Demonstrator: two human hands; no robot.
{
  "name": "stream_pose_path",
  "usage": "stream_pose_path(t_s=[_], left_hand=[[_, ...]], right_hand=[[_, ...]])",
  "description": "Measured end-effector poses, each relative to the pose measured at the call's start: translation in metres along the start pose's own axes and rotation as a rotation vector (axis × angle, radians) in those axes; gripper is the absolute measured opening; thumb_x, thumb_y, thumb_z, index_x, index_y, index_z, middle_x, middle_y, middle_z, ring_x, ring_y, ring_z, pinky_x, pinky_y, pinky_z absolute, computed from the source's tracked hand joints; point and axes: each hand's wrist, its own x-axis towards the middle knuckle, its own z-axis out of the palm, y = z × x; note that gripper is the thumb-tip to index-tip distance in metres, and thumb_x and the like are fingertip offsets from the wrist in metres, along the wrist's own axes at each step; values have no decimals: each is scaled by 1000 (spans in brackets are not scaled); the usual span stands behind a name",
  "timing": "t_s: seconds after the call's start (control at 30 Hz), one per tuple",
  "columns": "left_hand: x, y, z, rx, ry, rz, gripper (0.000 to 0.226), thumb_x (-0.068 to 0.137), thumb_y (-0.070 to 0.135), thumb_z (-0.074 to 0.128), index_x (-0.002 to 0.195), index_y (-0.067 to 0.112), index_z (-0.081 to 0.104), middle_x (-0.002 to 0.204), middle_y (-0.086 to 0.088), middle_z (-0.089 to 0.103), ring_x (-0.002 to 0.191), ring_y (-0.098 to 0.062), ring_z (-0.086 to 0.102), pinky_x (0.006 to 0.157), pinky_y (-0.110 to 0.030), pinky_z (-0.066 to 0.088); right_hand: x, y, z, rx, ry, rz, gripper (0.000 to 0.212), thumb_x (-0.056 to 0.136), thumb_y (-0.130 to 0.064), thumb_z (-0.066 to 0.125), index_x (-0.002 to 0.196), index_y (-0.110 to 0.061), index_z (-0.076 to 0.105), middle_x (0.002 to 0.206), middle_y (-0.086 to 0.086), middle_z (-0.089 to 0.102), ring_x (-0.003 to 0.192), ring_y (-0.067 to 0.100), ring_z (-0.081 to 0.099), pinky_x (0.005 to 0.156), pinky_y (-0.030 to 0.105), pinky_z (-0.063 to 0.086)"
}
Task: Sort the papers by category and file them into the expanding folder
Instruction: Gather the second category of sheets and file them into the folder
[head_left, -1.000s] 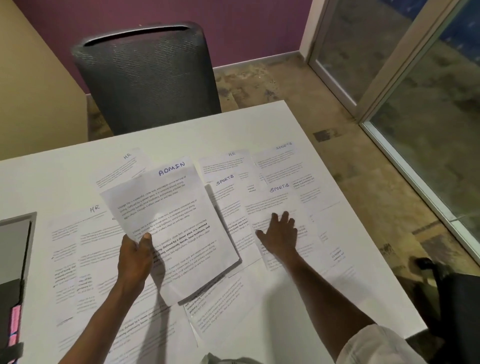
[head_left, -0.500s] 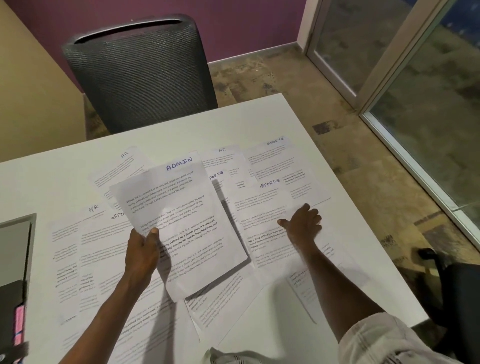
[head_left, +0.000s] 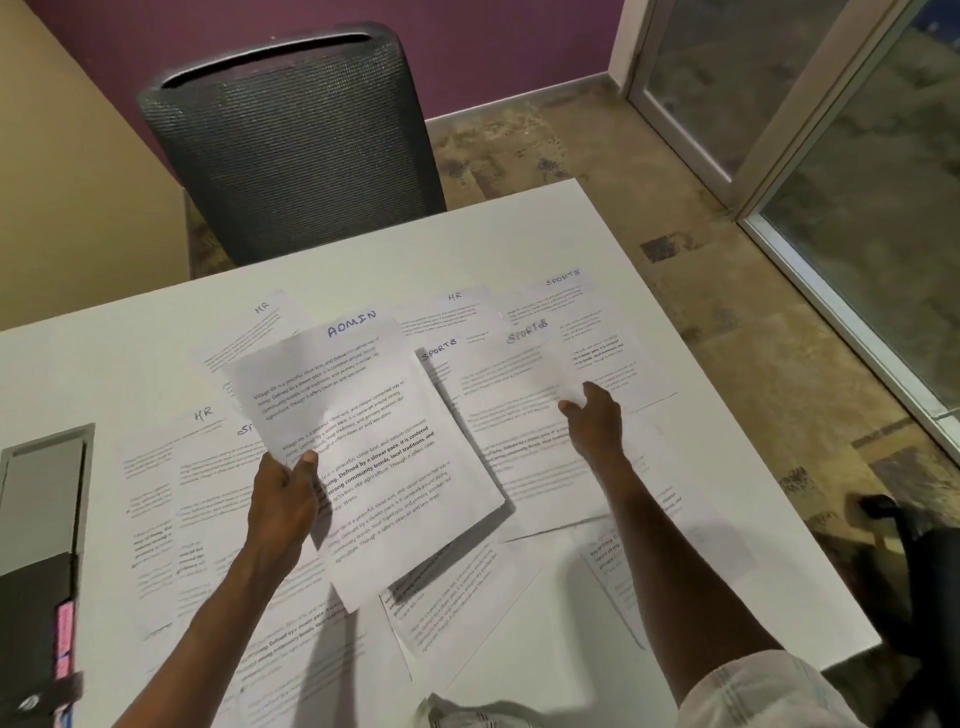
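Printed sheets headed HR, SPORTS and ADMIN lie spread over the white table. My left hand grips a small stack topped by an ADMIN sheet, held tilted above the other papers. My right hand pinches the right edge of a SPORTS sheet, which looks blurred and raised off the pile. Another SPORTS sheet lies behind it, and an HR sheet sits to its left. The dark expanding folder with pink tabs shows at the left edge, partly cut off.
A grey mesh office chair stands behind the table's far edge. A grey recessed panel is set into the table at left. A glass door and bare floor lie to the right, with a dark chair base near the table's corner.
My right hand slid from pressing flat on a SPORTS sheet to its right edge and now pinches it, lifting it. The left hand keeps the ADMIN stack nearly still.
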Motion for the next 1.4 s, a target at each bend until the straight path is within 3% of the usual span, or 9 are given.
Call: stream_pose_path(t_s=[0.1, 0.3, 0.47, 0.6, 0.9, 1.0, 1.17, 1.27, 1.4], left_hand=[[0, 3, -3, 24, -21, 12, 30, 105, 16, 40, 85, -6, 46, 53, -15, 41, 40, -21, 38, 41, -25, 34], [2, 7, -3, 49, -30, -11, 42, 105, 17, 39, 81, -17, 48, 50, -21, 46, 30, -19, 39, 38, -23, 36], [3, 6, 2, 42, -36, -20, 45, 106, 17, 39, 75, -15, 48, 47, -20, 45, 29, -20, 39, 38, -25, 35], [1, 10, 8, 39, -55, -3, 42, 105, 16, 39, 72, -6, 49, 44, -18, 43, 27, -20, 37, 36, -23, 33], [1, 15, 16, 27, -102, 22, 45, 106, 14, 38, 72, -15, 45, 42, -17, 42, 27, -20, 36, 38, -23, 32], [0, 16, 20, 34, -120, 39, 44, 106, 14, 37, 69, -8, 46, 40, -17, 42, 27, -19, 36, 42, -25, 34], [2, 16, 18, 25, -87, 14, 38, 106, 17, 40, 80, -10, 47, 46, -17, 45, 32, -19, 40, 45, -28, 36], [0, 18, 15, 33, -103, 26, 42, 106, 15, 38, 75, -12, 44, 39, -16, 40, 27, -22, 35, 41, -26, 33], [2, 16, 11, 53, -108, 33, 45, 106, 16, 37, 72, -12, 43, 34, -16, 41, 27, -23, 35, 45, -31, 35]], right_hand=[[-2, -21, 17, 44, -138, 2, 53, 86, -19, 71, 133, -2, 53, 131, 20, 58, 120, 35, 56, 101, 41, 46], [-17, -35, 63, -125, -311, -102, 35, 87, -23, 66, 111, 1, 58, 113, 19, 65, 107, 33, 60, 83, 33, 47], [0, -9, 42, -194, -43, -93, 24, 87, -32, 63, 99, -11, 66, 100, 8, 70, 92, 22, 65, 76, 30, 52], [24, 21, 5, -409, 237, 12, 51, 82, -37, 68, 120, -7, 50, 118, 16, 55, 104, 28, 54, 79, 37, 50], [83, 55, -51, -345, 95, 316, 102, 73, -43, 81, 146, -6, 21, 151, 20, 25, 139, 41, 26, 108, 58, 31], [92, 51, -53, -336, 46, 325, 93, 76, -39, 81, 143, -5, 27, 147, 22, 35, 136, 40, 33, 108, 56, 33], [92, 59, -51, 14, 226, 216, 30, 84, -18, 64, 108, 0, 64, 112, 20, 65, 103, 42, 63, 90, 49, 54], [91, 69, -47, 252, 334, 307, 22, 81, -21, 65, 95, -5, 68, 99, 16, 68, 85, 40, 68, 75, 53, 59], [77, 66, -45, 361, 371, 368, 25, 83, -27, 64, 99, -8, 68, 97, 15, 71, 82, 37, 70, 76, 52, 59]])
